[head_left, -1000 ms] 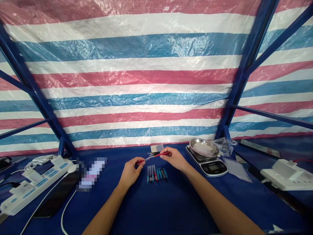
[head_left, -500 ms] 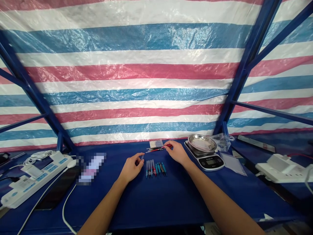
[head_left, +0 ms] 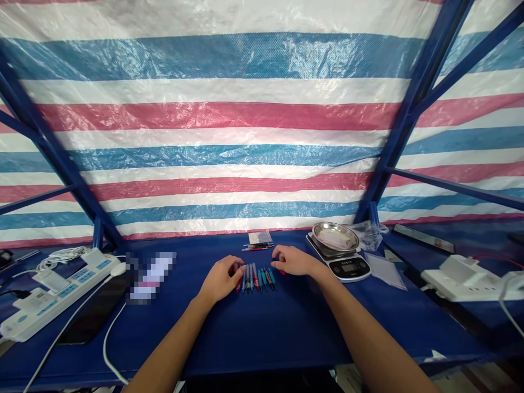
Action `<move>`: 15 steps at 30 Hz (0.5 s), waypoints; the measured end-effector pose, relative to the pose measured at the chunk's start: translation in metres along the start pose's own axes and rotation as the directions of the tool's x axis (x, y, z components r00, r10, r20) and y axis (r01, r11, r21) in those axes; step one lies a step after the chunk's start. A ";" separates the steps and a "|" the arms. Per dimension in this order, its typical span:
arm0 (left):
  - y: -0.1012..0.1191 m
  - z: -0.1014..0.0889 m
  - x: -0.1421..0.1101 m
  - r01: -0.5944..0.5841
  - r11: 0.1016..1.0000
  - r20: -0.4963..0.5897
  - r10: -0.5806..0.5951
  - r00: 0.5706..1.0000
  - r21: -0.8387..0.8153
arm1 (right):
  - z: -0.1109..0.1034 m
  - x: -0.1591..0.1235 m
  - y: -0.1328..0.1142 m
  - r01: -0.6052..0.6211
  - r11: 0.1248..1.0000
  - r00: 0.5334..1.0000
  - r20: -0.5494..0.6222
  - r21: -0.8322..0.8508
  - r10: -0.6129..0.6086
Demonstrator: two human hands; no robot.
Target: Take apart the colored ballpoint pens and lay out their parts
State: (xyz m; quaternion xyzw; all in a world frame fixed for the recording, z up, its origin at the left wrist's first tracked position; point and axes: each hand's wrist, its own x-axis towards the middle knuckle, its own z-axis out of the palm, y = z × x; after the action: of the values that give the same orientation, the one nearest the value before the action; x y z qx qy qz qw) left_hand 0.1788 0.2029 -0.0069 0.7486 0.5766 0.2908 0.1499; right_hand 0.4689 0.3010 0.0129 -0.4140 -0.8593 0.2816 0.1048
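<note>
A row of several short pen pieces [head_left: 257, 277], red, blue and clear, lies on the blue table [head_left: 262, 333]. My left hand [head_left: 220, 279] rests at the row's left end. Its fingers are curled and thumb and forefinger pinch a small red piece [head_left: 238, 284]. My right hand [head_left: 293, 261] hovers at the row's right end, palm down, fingers bent and apart, tips near the table. What lies under it is hidden. Behind the row lie a small bundle of thin refills [head_left: 257, 247] and a little clear bag [head_left: 260, 237].
A digital scale [head_left: 347, 266] with a steel dish [head_left: 334, 236] stands right of my right hand, with clear plastic bags [head_left: 383, 269] beside it. At the left are a white power strip [head_left: 53, 286], a white cable and a black phone [head_left: 95, 315]. Another white power strip [head_left: 466, 275] sits far right.
My right hand laid the red refill on the bundle at the back and came down to the row's right end. My left hand moved to the row's left end.
</note>
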 end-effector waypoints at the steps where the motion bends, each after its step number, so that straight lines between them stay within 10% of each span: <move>1: 0.000 -0.001 -0.001 -0.027 1.000 -0.016 0.026 1.000 -0.017 | -0.001 -0.001 -0.002 0.008 0.999 0.999 0.031 0.043 -0.010; 7: 0.001 -0.001 -0.008 -0.179 0.978 0.068 0.187 0.980 -0.108 | -0.004 -0.006 -0.010 0.122 0.988 0.990 -0.084 0.096 -0.114; 15: 0.002 0.005 -0.006 -0.180 0.974 0.160 0.201 0.967 -0.136 | 0.008 -0.012 -0.024 0.266 0.961 0.960 0.074 0.073 -0.271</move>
State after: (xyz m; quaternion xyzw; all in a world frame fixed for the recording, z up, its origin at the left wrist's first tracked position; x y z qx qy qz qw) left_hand 0.1823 0.1968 -0.0109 0.8125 0.4682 0.2723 0.2156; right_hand 0.4577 0.2765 0.0201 -0.2778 -0.9019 0.3086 0.1190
